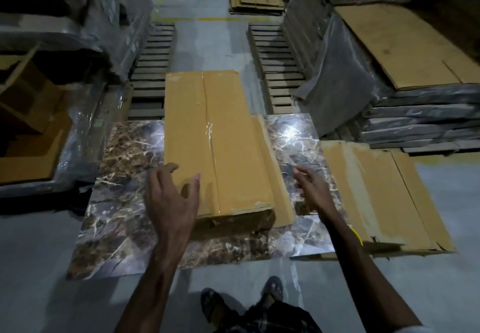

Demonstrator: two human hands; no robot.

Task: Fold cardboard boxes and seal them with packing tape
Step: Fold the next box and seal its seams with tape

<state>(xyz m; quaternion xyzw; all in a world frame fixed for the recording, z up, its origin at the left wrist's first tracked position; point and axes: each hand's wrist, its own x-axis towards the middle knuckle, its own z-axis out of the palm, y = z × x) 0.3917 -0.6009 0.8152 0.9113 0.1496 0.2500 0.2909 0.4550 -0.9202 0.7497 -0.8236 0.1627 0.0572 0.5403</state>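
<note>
A long cardboard box [215, 138] lies lengthwise on a marbled slab [124, 166] on a warehouse floor, a glossy strip of packing tape [207, 114] running down its top seam. The left hand [168, 197] reaches over the near left corner and the right hand [314, 190] hovers just beside the right edge, fingers [302, 170] spread wide and holding nothing. Top sealing appears done. The near end looks crumpled, so the next move likely calls for gripping both sides to turn or lift it. Flat cartons [384, 195] lie at right.
</note>
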